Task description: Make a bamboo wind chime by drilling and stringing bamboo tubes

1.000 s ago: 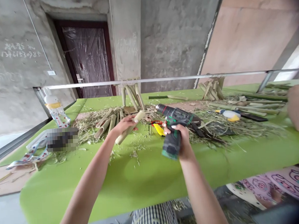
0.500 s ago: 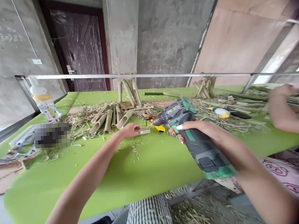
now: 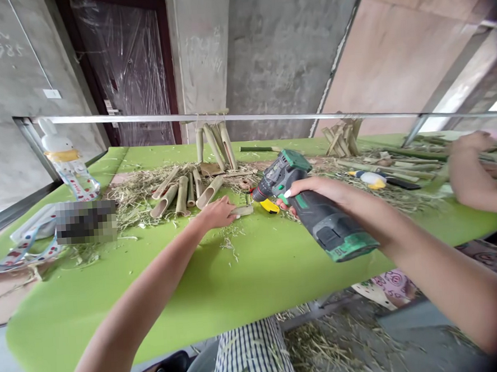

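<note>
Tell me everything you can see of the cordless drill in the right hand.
The dark grey and green cordless drill is pistol-shaped, with a plastic-looking housing, a black chuck at the front and a green-edged battery pack at the grip's base. The right hand grips it, holding it tilted in the air above the green table, with the chuck pointing left. Only the hand appears to touch it. Whether a bit is fitted cannot be told.

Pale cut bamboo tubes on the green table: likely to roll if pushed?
Probably yes: the round bamboo tube looks free to roll, though loose bamboo shavings around it may drag. The split, trough-shaped piece likely rocks instead. Hollow ends suggest light but stiff.
</note>
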The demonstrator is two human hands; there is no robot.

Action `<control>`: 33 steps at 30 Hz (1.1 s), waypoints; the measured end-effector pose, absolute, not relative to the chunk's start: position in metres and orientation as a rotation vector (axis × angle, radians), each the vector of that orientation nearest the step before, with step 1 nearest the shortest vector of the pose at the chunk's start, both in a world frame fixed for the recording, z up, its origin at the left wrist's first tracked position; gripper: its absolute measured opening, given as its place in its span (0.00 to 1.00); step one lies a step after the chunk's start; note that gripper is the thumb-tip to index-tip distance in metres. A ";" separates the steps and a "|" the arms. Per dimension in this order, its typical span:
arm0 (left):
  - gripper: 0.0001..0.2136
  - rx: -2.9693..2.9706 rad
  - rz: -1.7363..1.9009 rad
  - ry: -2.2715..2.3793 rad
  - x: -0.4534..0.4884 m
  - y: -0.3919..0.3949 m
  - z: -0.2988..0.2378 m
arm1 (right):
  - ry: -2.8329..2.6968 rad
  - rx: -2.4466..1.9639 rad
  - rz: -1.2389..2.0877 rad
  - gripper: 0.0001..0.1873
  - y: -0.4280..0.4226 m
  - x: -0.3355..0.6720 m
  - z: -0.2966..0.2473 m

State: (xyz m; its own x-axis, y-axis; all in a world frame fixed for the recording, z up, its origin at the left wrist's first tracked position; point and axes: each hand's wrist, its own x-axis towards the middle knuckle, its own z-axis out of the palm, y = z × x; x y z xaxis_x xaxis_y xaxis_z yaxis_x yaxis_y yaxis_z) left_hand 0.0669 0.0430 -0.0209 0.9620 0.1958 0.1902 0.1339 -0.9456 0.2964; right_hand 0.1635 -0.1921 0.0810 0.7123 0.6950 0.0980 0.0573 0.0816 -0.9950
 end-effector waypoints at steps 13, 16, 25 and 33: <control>0.13 2.927 0.160 0.227 0.066 0.041 -0.019 | -0.684 -1.739 1.030 0.13 -0.172 0.189 0.095; 0.15 2.963 0.125 0.248 0.066 0.040 -0.018 | -0.703 -1.779 1.041 0.13 -0.170 0.187 0.101; 0.12 3.010 0.126 0.260 0.067 0.037 -0.017 | -0.665 -1.837 1.118 0.09 -0.168 0.185 0.106; 0.15 3.014 0.104 0.281 0.065 0.033 -0.012 | -0.881 -1.964 0.998 0.10 -0.160 0.183 0.110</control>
